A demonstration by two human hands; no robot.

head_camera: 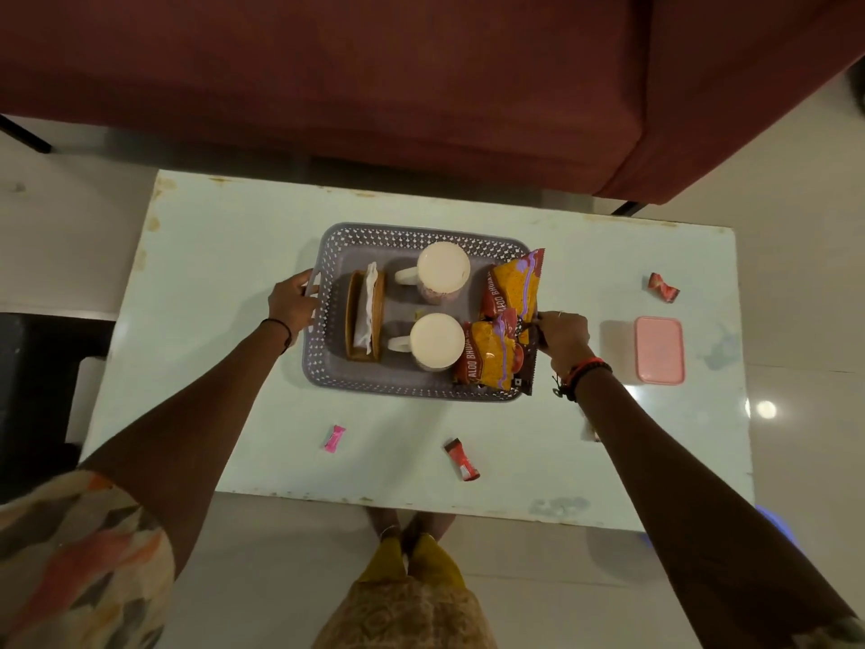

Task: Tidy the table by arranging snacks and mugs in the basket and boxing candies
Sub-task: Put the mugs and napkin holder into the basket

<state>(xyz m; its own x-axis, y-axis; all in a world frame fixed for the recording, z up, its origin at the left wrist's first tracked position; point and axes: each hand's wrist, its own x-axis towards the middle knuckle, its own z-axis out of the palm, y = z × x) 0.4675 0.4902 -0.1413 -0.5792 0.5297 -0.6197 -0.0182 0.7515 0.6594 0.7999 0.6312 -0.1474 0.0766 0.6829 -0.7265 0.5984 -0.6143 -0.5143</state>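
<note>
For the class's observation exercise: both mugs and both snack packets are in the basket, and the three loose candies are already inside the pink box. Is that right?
Not quite. In the head view both mugs and snack packets are in the basket, but the candies lie on the table, outside the closed pink box.

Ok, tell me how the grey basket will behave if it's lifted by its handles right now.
The grey basket probably flexes little, looking like moulded perforated plastic. Two mugs likely make it fairly heavy. The upright napkin holder and loose snack packets may tip or slide if it tilts.
</note>
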